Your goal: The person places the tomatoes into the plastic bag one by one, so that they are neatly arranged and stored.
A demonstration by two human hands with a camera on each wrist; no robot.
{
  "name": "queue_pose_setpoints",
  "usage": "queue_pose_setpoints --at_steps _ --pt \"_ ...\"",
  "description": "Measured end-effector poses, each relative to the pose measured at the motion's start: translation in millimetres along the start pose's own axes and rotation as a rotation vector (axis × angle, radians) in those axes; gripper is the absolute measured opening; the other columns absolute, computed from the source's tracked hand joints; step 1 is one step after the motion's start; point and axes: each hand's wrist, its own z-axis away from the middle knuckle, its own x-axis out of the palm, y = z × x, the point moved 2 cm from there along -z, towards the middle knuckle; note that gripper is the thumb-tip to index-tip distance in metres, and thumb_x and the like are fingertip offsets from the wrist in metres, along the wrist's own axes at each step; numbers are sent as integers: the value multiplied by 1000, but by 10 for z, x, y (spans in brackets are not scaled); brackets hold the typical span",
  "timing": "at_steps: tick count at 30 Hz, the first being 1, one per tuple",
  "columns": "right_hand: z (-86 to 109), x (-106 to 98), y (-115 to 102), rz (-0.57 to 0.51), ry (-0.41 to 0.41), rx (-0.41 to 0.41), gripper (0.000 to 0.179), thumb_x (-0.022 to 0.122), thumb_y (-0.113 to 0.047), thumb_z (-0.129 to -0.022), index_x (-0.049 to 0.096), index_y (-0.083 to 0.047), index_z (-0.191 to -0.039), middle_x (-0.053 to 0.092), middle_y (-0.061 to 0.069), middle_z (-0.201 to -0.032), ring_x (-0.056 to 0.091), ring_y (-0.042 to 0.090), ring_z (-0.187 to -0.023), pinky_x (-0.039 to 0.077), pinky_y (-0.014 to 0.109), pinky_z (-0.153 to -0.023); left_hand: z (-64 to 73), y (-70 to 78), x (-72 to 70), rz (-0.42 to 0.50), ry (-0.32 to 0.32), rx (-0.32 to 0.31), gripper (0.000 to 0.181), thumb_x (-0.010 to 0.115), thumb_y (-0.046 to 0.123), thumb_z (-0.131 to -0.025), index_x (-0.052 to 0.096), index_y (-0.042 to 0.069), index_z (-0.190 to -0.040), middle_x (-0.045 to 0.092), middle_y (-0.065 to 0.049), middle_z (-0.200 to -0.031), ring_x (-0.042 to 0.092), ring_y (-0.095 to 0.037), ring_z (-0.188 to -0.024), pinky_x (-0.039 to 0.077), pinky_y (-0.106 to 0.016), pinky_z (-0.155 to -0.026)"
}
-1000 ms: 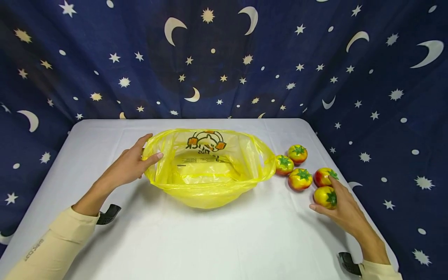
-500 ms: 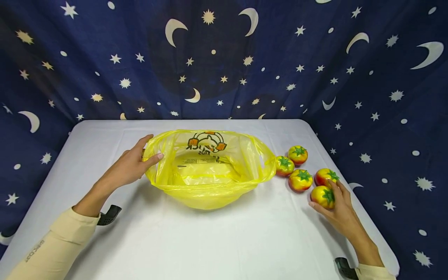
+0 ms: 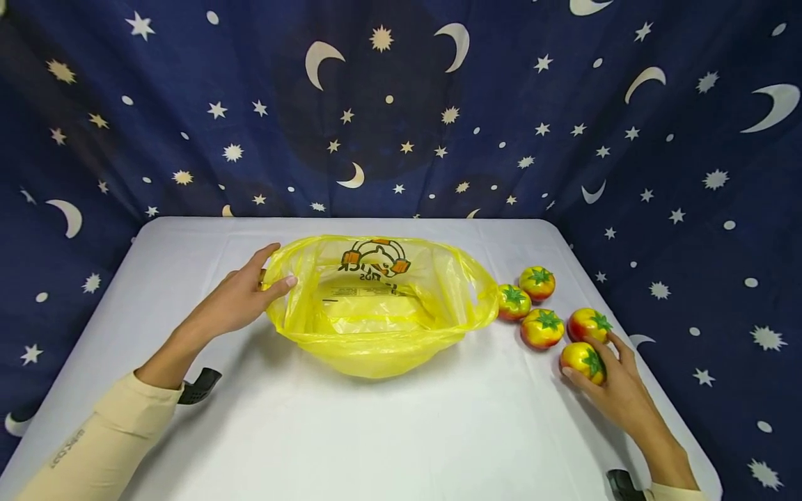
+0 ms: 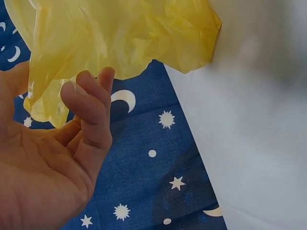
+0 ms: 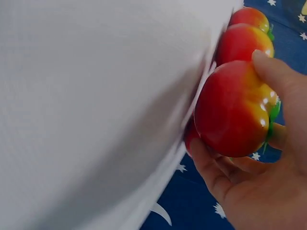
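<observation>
A yellow plastic bag with a cartoon print lies with its mouth wide open mid-table. At its left end my left hand holds the rim, thumb inside the mouth and fingers outside; the left wrist view shows the bag between thumb and curled fingers. On the right my right hand grips a glossy yellow-red toy tomato with a green leafy top. The right wrist view has the thumb on one side of this tomato and fingers on the other. Another toy tomato sits right behind it.
Three more toy tomatoes, one of them nearest me, cluster beside the bag's right end. The table has a white cloth. A dark blue curtain with moons and stars hangs behind and along both sides.
My right hand has closed in on the front toy tomato and shifted it slightly leftward. The left hand and the bag keep their place; the head view has tilted a little.
</observation>
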Motion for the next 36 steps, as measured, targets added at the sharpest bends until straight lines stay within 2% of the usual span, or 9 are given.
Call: queue_pose_setpoints --at_steps 4,6,9,12,14,19,27,32,36 --pt "13 -136 -57 -14 54 -61 74 67 -42 -83 37 0 -136 30 31 -134 37 50 -107 31 67 -83 16 -8 7 -12 -5 -5 87 44 64 -85 3 21 -149 49 -19 -130 54 -33 -109 46 -52 -82" --pt "-10 -200 -106 -19 84 -100 69 69 -38 -81 41 -1 -133 43 28 -123 44 43 -99 36 57 -79 29 -15 4 -19 -3 -8 87 44 65 -85 3 22 -149 47 -18 -132 52 -34 -111 45 -53 -82" --pt "-57 -279 -199 -42 105 -139 65 70 -34 -81 43 -4 -132 49 22 -114 46 33 -91 36 42 -71 43 -22 4 -24 2 -15 86 43 65 -85 3 23 -149 46 -18 -132 52 -34 -111 45 -53 -82" --pt "-112 -344 -313 -82 127 -163 60 69 -29 -83 44 -10 -133 47 18 -114 44 26 -90 33 35 -68 44 -27 21 -18 -4 -19 86 44 64 -85 3 23 -149 52 -18 -125 58 -29 -101 48 -46 -75" --pt "-155 -382 -402 -108 147 -176 55 68 -27 -84 46 -15 -133 46 15 -114 42 22 -90 34 31 -68 45 -29 37 -9 -10 -29 86 45 64 -85 2 25 -149 56 -17 -116 61 -26 -87 49 -41 -67" --pt "-314 -476 -702 -172 175 -243 48 68 -22 -84 50 -20 -129 48 4 -113 41 11 -84 37 17 -63 52 -39 67 22 -19 -56 87 47 65 -84 2 28 -148 57 -14 -102 58 -24 -64 47 -34 -54" --pt "-610 -611 -1296 -211 115 -363 51 67 -26 -85 46 -27 -132 48 0 -114 44 11 -84 41 12 -67 44 -6 57 32 2 -39 88 49 64 -83 2 28 -148 57 -12 -87 57 -23 -60 47 -35 -53" --pt "-733 -640 -1565 -234 84 -427 54 68 -26 -84 43 -31 -133 48 -3 -114 46 11 -85 43 12 -69 40 14 37 28 10 -33 87 50 64 -83 3 30 -148 55 -15 -98 56 -22 -59 46 -35 -53" --pt "-805 -624 -1755 -243 70 -478 56 69 -28 -83 43 -31 -133 48 -4 -114 47 10 -88 43 13 -71 45 20 16 35 11 -23 86 50 63 -84 4 29 -148 55 -14 -94 54 -21 -56 45 -35 -51"
